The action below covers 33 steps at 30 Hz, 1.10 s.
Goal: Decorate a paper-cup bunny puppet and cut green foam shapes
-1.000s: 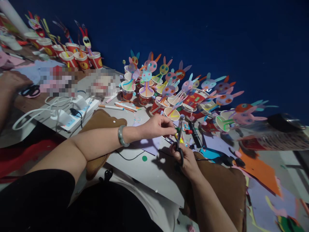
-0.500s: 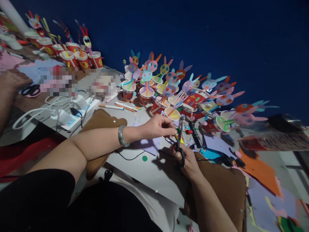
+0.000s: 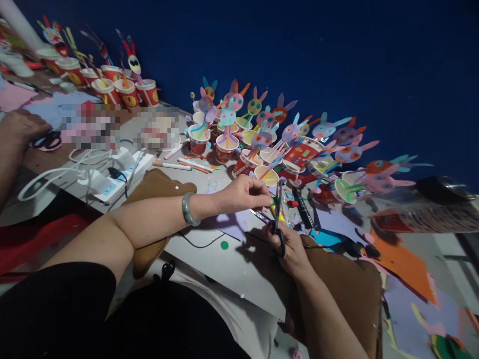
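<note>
My left hand [image 3: 243, 194], with a bangle on the wrist, pinches a small green piece of paper [image 3: 275, 201] between thumb and fingertips. Black-handled scissors [image 3: 279, 212] are gripped in my right hand [image 3: 290, 247], blades pointing up beside the green piece. Whether the blades touch it I cannot tell. A green paper disc [image 3: 224, 245] lies on the grey table [image 3: 209, 254] below my left wrist. Purple paper [image 3: 232, 224] lies under my left hand. Close behind the scissors lies a black marker [image 3: 304, 209].
Paper cups [image 3: 226, 148] with rabbit-faced figures crowd the back by the blue wall. A white power strip [image 3: 129, 174] with cables sits left, near another person's hand [image 3: 18, 129]. Brown cushions [image 3: 344, 284] overlap the table's front. Orange paper [image 3: 402, 259] and a clear bottle [image 3: 426, 214] are right.
My left hand has shifted very slightly up and left. The other person's hand at the left edge has moved a little closer to the scissors there. My right hand stays nearly still.
</note>
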Motion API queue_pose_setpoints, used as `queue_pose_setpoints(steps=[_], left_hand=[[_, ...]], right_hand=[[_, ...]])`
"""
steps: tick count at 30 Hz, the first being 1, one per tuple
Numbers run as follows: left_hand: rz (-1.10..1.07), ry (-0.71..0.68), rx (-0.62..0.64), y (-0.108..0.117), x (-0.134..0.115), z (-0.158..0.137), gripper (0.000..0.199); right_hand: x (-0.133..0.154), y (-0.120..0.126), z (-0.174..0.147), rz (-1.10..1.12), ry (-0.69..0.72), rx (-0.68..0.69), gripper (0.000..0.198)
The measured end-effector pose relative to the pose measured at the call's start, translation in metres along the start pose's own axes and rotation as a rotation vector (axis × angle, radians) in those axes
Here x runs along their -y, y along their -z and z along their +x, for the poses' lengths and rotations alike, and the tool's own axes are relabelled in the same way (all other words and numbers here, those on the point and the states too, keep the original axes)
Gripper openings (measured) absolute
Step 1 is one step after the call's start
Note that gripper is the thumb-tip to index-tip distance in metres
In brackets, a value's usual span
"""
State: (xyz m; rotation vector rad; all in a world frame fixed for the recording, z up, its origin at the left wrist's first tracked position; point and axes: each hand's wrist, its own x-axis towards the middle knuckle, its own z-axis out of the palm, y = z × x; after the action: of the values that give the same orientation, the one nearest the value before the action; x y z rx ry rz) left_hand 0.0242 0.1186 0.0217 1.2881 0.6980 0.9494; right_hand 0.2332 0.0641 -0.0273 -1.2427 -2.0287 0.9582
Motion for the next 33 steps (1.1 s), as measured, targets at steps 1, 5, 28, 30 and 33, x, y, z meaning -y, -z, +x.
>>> queue_pose_setpoints(steps=[1, 5, 28, 30, 33], left_hand=[[-0.001, 0.001, -0.001, 0.0002, -0.0002, -0.0001, 0.013], [-0.001, -0.006, -0.005, 0.0002, -0.0008, -0.0006, 0.017], [0.071, -0.01, 0.069, 0.0007, 0.0039, -0.0008, 0.019], [0.076, -0.006, 0.065, 0.001, 0.0031, -0.0007, 0.018], [0.076, -0.007, 0.059, 0.0013, 0.0026, -0.0006, 0.018]], right_hand=[[-0.0003, -0.0001, -0.0001, 0.0, -0.002, 0.001, 0.067], [0.0, -0.0002, 0.0, 0.004, -0.006, -0.006, 0.067], [0.0038, -0.0003, 0.0011, -0.006, 0.001, -0.007, 0.065], [0.0035, -0.0001, 0.0011, -0.012, -0.002, -0.011, 0.066], [0.004, 0.0003, 0.0008, -0.013, -0.005, -0.012, 0.066]])
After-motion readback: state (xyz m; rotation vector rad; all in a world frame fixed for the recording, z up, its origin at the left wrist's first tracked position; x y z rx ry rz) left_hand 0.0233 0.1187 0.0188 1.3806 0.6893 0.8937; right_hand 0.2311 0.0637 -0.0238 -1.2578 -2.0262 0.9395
